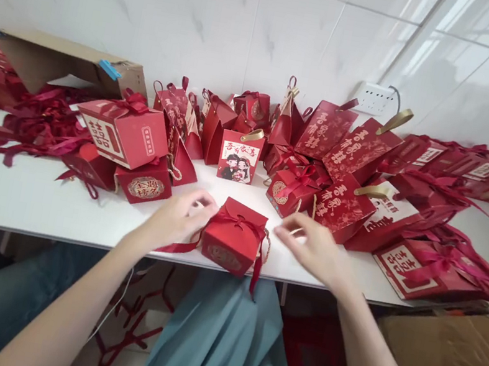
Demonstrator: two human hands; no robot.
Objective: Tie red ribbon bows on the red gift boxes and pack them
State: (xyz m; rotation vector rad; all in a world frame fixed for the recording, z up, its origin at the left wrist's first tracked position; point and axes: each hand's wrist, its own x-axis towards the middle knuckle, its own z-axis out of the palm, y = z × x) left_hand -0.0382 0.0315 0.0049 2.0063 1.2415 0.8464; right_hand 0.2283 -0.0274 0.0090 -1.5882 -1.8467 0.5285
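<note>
A red gift box point(231, 245) with a gold emblem sits at the table's front edge, a dark red ribbon tied in a bow on its top. Ribbon ends trail to its left and hang over the edge at its right. Just left of the box is my left hand point(186, 217), its fingers curved and close to the box's corner; whether they pinch anything is hard to make out. On the other side, my right hand point(309, 245) hovers beside the rope handle point(267, 247), slightly blurred, fingers curled loosely with a gap between thumb and fingers.
Many red boxes point(145, 181) crowd the white table point(32, 208) left, behind and right. A small couple-print box point(237, 166) stands behind the bow box. Loose ribbons point(46, 129) lie at left by an open carton point(76, 62). Another carton point(453, 365) stands lower right.
</note>
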